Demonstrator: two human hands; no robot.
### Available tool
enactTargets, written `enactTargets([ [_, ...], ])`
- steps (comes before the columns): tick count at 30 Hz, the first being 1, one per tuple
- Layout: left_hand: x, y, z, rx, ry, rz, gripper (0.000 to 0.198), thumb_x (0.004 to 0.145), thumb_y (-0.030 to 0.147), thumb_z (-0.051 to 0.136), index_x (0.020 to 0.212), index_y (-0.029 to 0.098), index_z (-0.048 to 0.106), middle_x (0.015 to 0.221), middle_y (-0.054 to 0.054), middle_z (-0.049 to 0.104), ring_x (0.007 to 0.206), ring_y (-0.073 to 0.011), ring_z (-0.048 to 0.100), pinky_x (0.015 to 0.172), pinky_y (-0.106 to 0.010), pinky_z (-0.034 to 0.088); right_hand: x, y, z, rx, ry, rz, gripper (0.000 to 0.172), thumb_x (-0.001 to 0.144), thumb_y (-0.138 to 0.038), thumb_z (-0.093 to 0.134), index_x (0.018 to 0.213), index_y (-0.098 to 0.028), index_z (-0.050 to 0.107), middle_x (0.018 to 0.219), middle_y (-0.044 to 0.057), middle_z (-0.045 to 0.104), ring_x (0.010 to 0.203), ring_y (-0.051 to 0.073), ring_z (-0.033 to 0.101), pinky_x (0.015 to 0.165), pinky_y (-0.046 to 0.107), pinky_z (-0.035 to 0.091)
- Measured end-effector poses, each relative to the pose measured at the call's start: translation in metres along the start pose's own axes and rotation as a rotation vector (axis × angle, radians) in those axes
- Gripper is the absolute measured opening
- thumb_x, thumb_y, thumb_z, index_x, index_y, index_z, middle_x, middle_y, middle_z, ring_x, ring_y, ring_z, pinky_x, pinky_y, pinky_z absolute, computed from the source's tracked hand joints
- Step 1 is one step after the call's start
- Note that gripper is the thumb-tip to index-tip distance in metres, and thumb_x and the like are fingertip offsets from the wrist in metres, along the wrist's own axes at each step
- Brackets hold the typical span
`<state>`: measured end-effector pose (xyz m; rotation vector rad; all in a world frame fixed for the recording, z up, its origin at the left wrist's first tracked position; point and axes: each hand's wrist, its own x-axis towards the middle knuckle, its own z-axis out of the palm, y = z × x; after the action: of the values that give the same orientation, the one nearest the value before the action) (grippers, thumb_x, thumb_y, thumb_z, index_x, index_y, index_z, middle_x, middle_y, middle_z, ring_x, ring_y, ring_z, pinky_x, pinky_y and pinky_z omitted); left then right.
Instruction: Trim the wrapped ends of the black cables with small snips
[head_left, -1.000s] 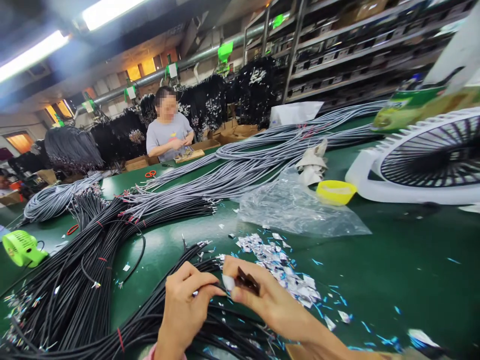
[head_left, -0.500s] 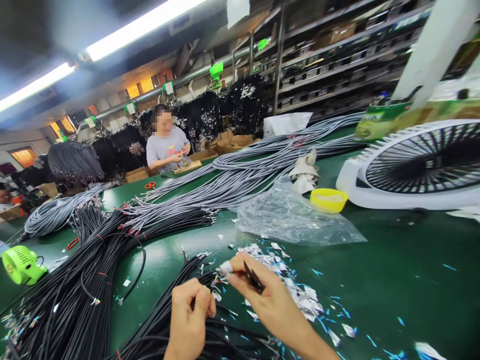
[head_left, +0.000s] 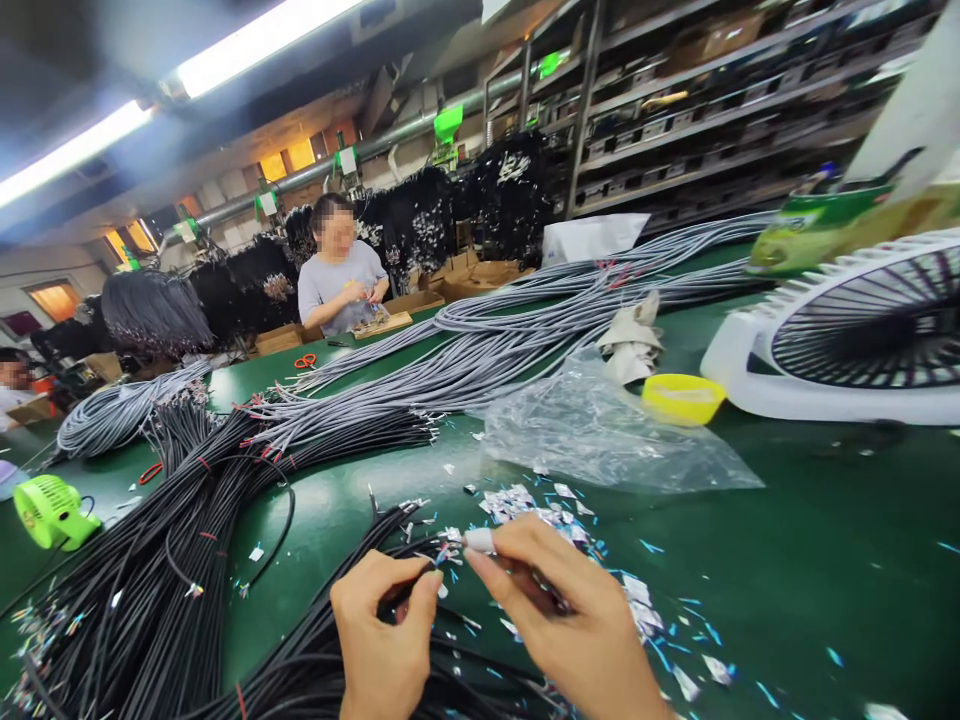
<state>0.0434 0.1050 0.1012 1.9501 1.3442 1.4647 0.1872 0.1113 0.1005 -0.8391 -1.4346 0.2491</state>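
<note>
My left hand point(head_left: 386, 625) pinches the end of a black cable point(head_left: 429, 567) between thumb and forefinger. Thin coloured wires point(head_left: 448, 552) fan out of that cable end. Close to them, the thumb and taped forefinger of my right hand point(head_left: 574, 610) come nearly together; white tape point(head_left: 478, 541) wraps the forefinger's tip. A small dark hand tool point(head_left: 544, 582) is tucked inside my right hand, mostly hidden by the fingers. Beneath and behind my hands lies a bundle of black cables point(head_left: 315, 630). Foil scraps point(head_left: 517, 505) and blue wire bits are scattered beside my right hand.
Grey cables point(head_left: 420, 375) stretch across the green table point(head_left: 825, 530). A clear plastic bag point(head_left: 600, 430), a yellow dish point(head_left: 682, 399) and a white fan point(head_left: 739, 370) stand on the right. At left is a green fan point(head_left: 52, 510). A co-worker point(head_left: 341, 270) sits across the table.
My right hand has turned, its fingertips now beside the wires, and the dark tool is more hidden. My left hand's pinch has risen, with the cable end now showing. The view has shifted slightly.
</note>
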Motion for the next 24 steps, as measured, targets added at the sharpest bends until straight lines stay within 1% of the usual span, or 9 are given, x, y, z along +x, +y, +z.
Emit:
enactTargets([
  [2, -0.0008, 0.0009, 0.0005, 0.053, 0.027, 0.053, 0.014, 0.077, 0.019, 0.062, 0.067, 0.017, 0.071, 0.055, -0.001, 0.062, 0.046, -0.0114, 0.052, 0.045, -0.018, 0.039, 0.0, -0.0032, -0.0004, -0.033, -0.035, -0.096, 0.016, 0.084, -0.008, 0.054, 0.089, -0.021, 0.061, 0.069, 0.0, 0.054, 0.049, 0.011, 0.049, 0.04, 0.02, 0.038],
  [4, -0.0012, 0.0032, 0.001, 0.088, 0.045, 0.059, 0.016, 0.077, 0.019, 0.061, 0.062, 0.017, 0.069, 0.051, 0.0, 0.06, 0.043, -0.0105, 0.05, 0.043, -0.018, 0.037, 0.0008, -0.0054, -0.0018, -0.058, -0.078, -0.164, 0.02, 0.083, -0.004, 0.052, 0.091, -0.02, 0.061, 0.07, 0.002, 0.055, 0.053, 0.012, 0.053, 0.043, 0.02, 0.042],
  [6, -0.0015, 0.0054, 0.0017, 0.099, 0.059, 0.028, 0.019, 0.076, 0.019, 0.061, 0.059, 0.016, 0.067, 0.048, 0.0, 0.058, 0.042, -0.0104, 0.049, 0.042, -0.018, 0.037, 0.0014, -0.0059, -0.0037, -0.086, -0.111, -0.211, 0.022, 0.083, -0.003, 0.05, 0.091, -0.02, 0.06, 0.069, 0.003, 0.057, 0.054, 0.013, 0.055, 0.045, 0.021, 0.045],
  [10, -0.0027, 0.006, 0.0042, 0.073, 0.053, -0.066, 0.022, 0.076, 0.023, 0.059, 0.057, 0.015, 0.065, 0.047, 0.0, 0.057, 0.041, -0.0107, 0.049, 0.04, -0.018, 0.036, 0.0016, -0.0048, -0.0078, -0.209, -0.143, -0.297, 0.029, 0.08, 0.002, 0.043, 0.086, -0.019, 0.061, 0.07, 0.005, 0.062, 0.05, 0.012, 0.057, 0.042, 0.02, 0.043],
  [13, -0.0034, 0.0043, 0.0062, 0.051, 0.062, -0.117, 0.024, 0.077, 0.025, 0.059, 0.057, 0.015, 0.065, 0.047, -0.001, 0.057, 0.041, -0.011, 0.049, 0.04, -0.019, 0.036, 0.0017, -0.0063, -0.0091, -0.251, -0.18, -0.316, 0.033, 0.078, 0.003, 0.042, 0.089, -0.021, 0.063, 0.07, 0.004, 0.064, 0.05, 0.013, 0.059, 0.043, 0.022, 0.045],
  [16, -0.0035, 0.0036, 0.0066, 0.053, 0.073, -0.118, 0.024, 0.077, 0.025, 0.058, 0.057, 0.014, 0.064, 0.048, -0.001, 0.058, 0.042, -0.0111, 0.049, 0.04, -0.019, 0.037, 0.0016, -0.0096, -0.0073, -0.206, -0.2, -0.278, 0.026, 0.08, -0.003, 0.048, 0.089, -0.023, 0.063, 0.068, 0.003, 0.064, 0.053, 0.015, 0.061, 0.045, 0.023, 0.047],
  [19, -0.0034, 0.0041, 0.0055, 0.082, 0.097, -0.055, 0.021, 0.078, 0.024, 0.059, 0.06, 0.015, 0.065, 0.05, -0.001, 0.058, 0.043, -0.0112, 0.05, 0.042, -0.019, 0.038, 0.0008, -0.011, -0.0038, -0.103, -0.128, -0.185, 0.018, 0.08, -0.008, 0.054, 0.083, -0.023, 0.063, 0.065, 0.002, 0.062, 0.052, 0.015, 0.06, 0.045, 0.023, 0.047],
  [22, -0.0034, 0.0047, 0.0041, 0.107, 0.112, 0.04, 0.017, 0.078, 0.021, 0.059, 0.064, 0.015, 0.067, 0.053, -0.002, 0.061, 0.045, -0.0118, 0.053, 0.044, -0.02, 0.04, 0.0004, -0.0094, -0.0012, -0.035, -0.042, -0.008, 0.011, 0.08, -0.014, 0.058, 0.075, -0.022, 0.062, 0.061, 0.0, 0.058, 0.048, 0.013, 0.054, 0.043, 0.023, 0.044],
  [24, -0.0034, 0.0052, 0.0034, 0.112, 0.103, 0.084, 0.016, 0.079, 0.019, 0.059, 0.066, 0.016, 0.068, 0.054, -0.002, 0.061, 0.045, -0.0118, 0.053, 0.043, -0.019, 0.041, 0.0009, -0.0078, -0.0005, -0.005, -0.063, 0.112, 0.013, 0.082, -0.02, 0.058, 0.069, -0.021, 0.062, 0.058, -0.001, 0.054, 0.046, 0.013, 0.049, 0.041, 0.023, 0.041],
])
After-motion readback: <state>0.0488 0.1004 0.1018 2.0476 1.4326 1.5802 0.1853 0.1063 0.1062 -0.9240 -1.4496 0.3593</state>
